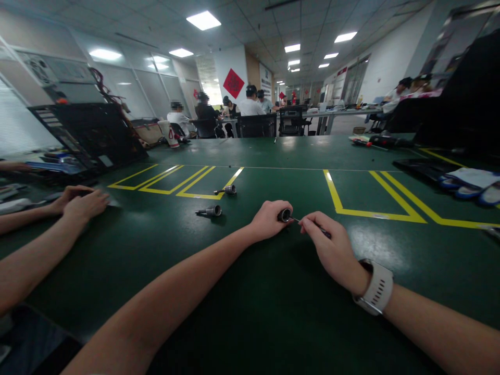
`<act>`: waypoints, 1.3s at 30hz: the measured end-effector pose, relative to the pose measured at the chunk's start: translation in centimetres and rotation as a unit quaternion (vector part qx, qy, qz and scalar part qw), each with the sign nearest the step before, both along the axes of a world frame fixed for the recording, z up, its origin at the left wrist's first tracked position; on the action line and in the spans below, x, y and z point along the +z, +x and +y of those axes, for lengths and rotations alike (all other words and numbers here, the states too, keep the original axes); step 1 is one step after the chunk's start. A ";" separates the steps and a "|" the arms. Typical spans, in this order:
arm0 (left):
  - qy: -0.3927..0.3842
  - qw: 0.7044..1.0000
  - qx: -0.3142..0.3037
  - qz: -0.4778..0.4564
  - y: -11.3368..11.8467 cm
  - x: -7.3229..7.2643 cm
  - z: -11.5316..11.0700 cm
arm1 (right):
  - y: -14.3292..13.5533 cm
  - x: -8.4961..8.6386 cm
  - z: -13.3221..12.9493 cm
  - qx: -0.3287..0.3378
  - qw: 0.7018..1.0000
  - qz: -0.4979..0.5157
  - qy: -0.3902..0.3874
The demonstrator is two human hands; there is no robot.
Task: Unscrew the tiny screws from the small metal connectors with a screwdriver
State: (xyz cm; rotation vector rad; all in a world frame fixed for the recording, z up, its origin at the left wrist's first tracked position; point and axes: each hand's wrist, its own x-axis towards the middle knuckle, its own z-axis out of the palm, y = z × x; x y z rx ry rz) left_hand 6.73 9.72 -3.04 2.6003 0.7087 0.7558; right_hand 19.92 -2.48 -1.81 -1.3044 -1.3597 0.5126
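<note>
Near the middle of the green table [242, 297], the left hand [269, 221] grips a socket [285, 214], while the right hand [326, 242] pinches a thin tool [325, 233] whose tip points at the socket's open mouth. The step seems to be working at that mouth, and the next move calls for a steady socket and an aligned tip; whether anything sits inside is too dark to tell. Two similar pieces [213, 211] lie to the left, and the contents of the far-left cup [173, 137] are hidden.

Panel lights [203, 21] glow in the tiled ceiling [250, 28]; a red diamond-shaped decoration [233, 83] hangs on a white column [223, 60]. Black office chairs [257, 126] stand beyond the green counter [250, 302], window blinds [15, 125] at far left.
</note>
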 end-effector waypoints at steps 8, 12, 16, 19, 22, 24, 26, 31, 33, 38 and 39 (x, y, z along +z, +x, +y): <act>-0.035 0.999 0.006 -0.035 0.0 -0.3 0.4 | 1.0 -0.6 1.4 0.050 0.946 0.311 -0.080; -0.094 0.992 -0.007 -0.087 0.0 -0.2 0.4 | 0.9 0.0 1.4 0.067 0.912 0.389 -0.110; -0.117 0.988 -0.009 -0.103 0.0 -0.2 0.4 | 0.8 0.1 1.3 0.079 0.911 0.391 -0.104; -0.070 0.993 0.016 -0.088 -0.1 -0.3 0.6 | 0.6 -0.1 1.2 0.069 0.920 0.375 -0.085; -0.003 0.997 0.048 -0.060 -0.2 -0.3 0.5 | 0.3 -0.5 1.0 0.067 0.938 0.333 -0.069; 0.032 0.997 0.065 -0.040 -0.3 -0.1 0.3 | 0.1 -0.7 1.0 0.072 0.946 0.310 -0.068; 0.055 0.995 0.079 -0.028 -0.3 0.0 0.0 | 0.1 -0.7 1.0 0.080 0.945 0.310 -0.068; 0.064 0.994 0.085 -0.027 -0.3 0.3 -0.2 | 0.5 -0.4 1.1 0.100 0.911 0.390 -0.090; 0.048 0.995 0.075 -0.045 -0.3 0.2 -0.1 | 0.7 -0.2 1.2 0.107 0.893 0.425 -0.105; -0.031 0.992 0.020 -0.122 -0.3 -0.3 0.3 | 0.9 -0.2 1.4 0.121 0.867 0.468 -0.121; -0.050 0.990 0.010 -0.132 -0.2 -0.4 0.4 | 0.9 -0.3 1.5 0.122 0.864 0.472 -0.122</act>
